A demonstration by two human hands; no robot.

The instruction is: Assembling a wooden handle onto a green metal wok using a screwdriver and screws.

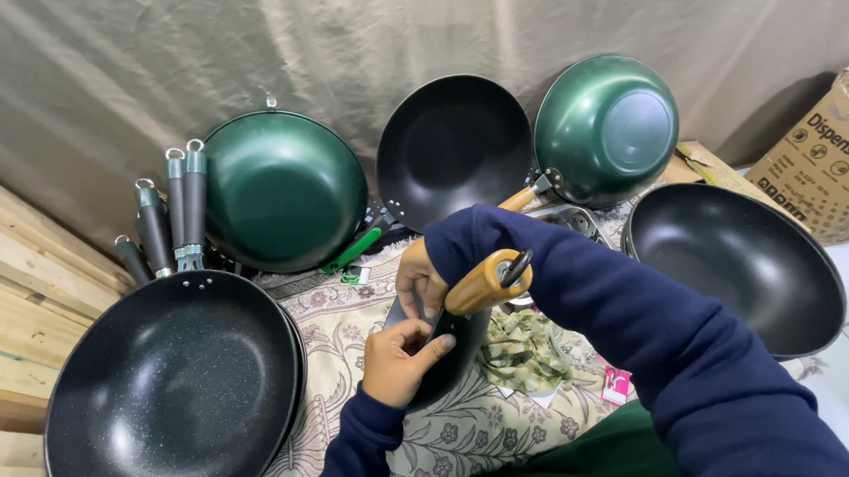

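— Two hands were on one pan, weren't they? Where was it?

— Yes. The dark pan (447, 358) sat tilted over the floral cloth (454, 440), near the cloth's middle, between the big speckled pan (171, 387) at its left edge and the black wok (736, 261) at its right edge. The left hand (402, 364) was closed on the pan's rim, thumb on the inside. The right hand (419, 279) was curled at the spot where the wooden handle (485, 282) meets the rim; I couldn't tell what its fingertips pinched.

— How would you have judged good form there?

— I'd have said the left grip needed to stay firm so the pan didn't rock, with the handle kept square to the rim while the right fingers worked at the joint. The sleeve (623, 325) crossed over the handle, so watching the metal ring (516, 266) at its end for snagging seemed wise.
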